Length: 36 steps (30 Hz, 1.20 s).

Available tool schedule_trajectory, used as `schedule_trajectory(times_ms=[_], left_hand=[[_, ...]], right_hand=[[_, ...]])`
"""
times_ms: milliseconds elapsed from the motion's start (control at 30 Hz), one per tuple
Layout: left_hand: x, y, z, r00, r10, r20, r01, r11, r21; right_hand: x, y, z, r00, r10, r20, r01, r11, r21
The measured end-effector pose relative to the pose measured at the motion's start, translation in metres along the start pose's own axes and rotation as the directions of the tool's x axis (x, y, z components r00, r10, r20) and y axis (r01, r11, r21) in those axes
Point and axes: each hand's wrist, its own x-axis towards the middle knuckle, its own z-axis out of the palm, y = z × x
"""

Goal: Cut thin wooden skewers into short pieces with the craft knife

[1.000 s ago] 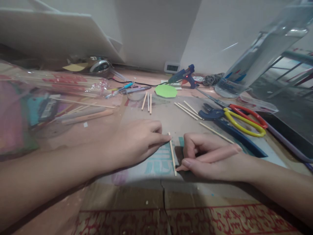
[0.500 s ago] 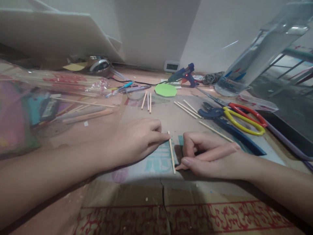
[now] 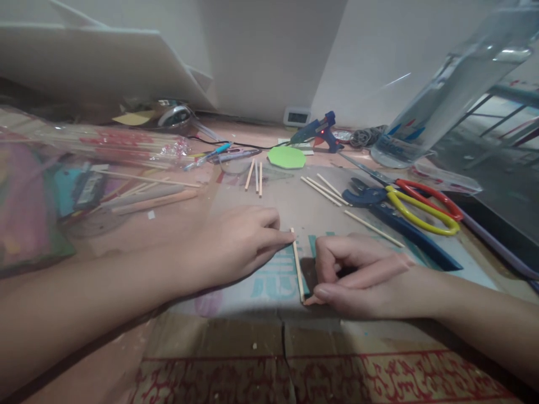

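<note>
A short wooden stick (image 3: pixel 297 264) lies nearly upright in view on the grey printed sheet (image 3: pixel 269 216). My left hand (image 3: pixel 242 244) comes in from the left, fingers curled, its fingertips holding down the stick's far end. Closed in a writing grip, my right hand (image 3: pixel 357 275) holds a slim pinkish pencil (image 3: pixel 385 269) whose pointed tip touches or nearly touches the stick's near end. The pencil's middle is partly hidden by the fingers. Beyond the right hand lies a longer wooden stick (image 3: pixel 373 228).
Behind are short sticks (image 3: pixel 260 179), a green paper octagon (image 3: pixel 287 157) and a blue glue gun (image 3: pixel 315 132) with a red light. To the right lie blue cutters (image 3: pixel 391 216), scissors (image 3: pixel 421 207) and a tilted-looking water bottle (image 3: pixel 421 118). Bagged sticks (image 3: pixel 126 143) lie left.
The view has shifted slightly, so everything sits a little lower and to the right. Both hands keep the same hold, and the right hand is slightly nearer to me.
</note>
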Motion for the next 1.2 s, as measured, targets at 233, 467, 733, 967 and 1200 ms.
schedule_trajectory(times_ms=[233, 467, 733, 967, 1200], left_hand=[[0.0003, -0.0009, 0.0017, 1.000, -0.009, 0.002, 0.009, 1.000, -0.020], [0.0014, -0.0010, 0.0012, 1.000, -0.007, 0.003, 0.008, 1.000, -0.020], [-0.0007, -0.0031, 0.0025, 1.000, -0.021, 0.017, 0.021, 1.000, -0.018], [0.0017, -0.0020, 0.0016, 1.000, 0.007, 0.001, -0.007, 1.000, 0.002], [0.0024, -0.0027, 0.0004, 1.000, 0.007, 0.012, -0.007, 1.000, 0.017]], right_hand=[[0.0028, 0.0014, -0.0004, 1.000, -0.016, -0.014, 0.016, 1.000, 0.021], [0.0029, 0.0017, -0.0016, 1.000, -0.014, 0.001, 0.014, 1.000, -0.003], [0.0037, 0.0055, 0.0001, 0.988, 0.009, -0.153, -0.013, 1.000, -0.026], [0.0040, 0.0022, 0.0000, 0.995, -0.083, -0.052, 0.081, 0.996, -0.047], [0.0038, 0.0085, -0.0008, 0.983, -0.068, -0.172, 0.056, 0.996, -0.075]])
